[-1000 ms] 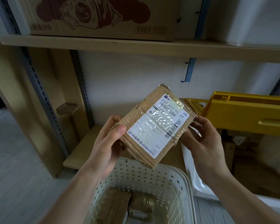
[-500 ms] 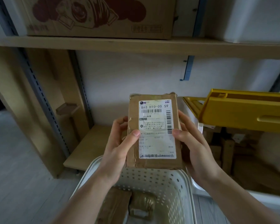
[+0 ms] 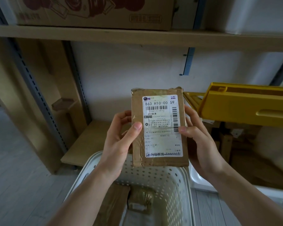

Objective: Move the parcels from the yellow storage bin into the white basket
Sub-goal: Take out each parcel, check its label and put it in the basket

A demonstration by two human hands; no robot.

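Wooden shelving (image 3: 137,36) backs a glossy yellow storage bin (image 3: 245,103) at right and a perforated white basket (image 3: 168,181) holding two taped parcels. Above the basket's far rim, a flat cardboard parcel (image 3: 158,128) stands upright, its edges pinched by the left hand (image 3: 119,142) and right hand (image 3: 201,141).

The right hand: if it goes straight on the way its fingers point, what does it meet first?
The right hand already grips the parcel; further up-left is probably the left hand, though depth is unclear.
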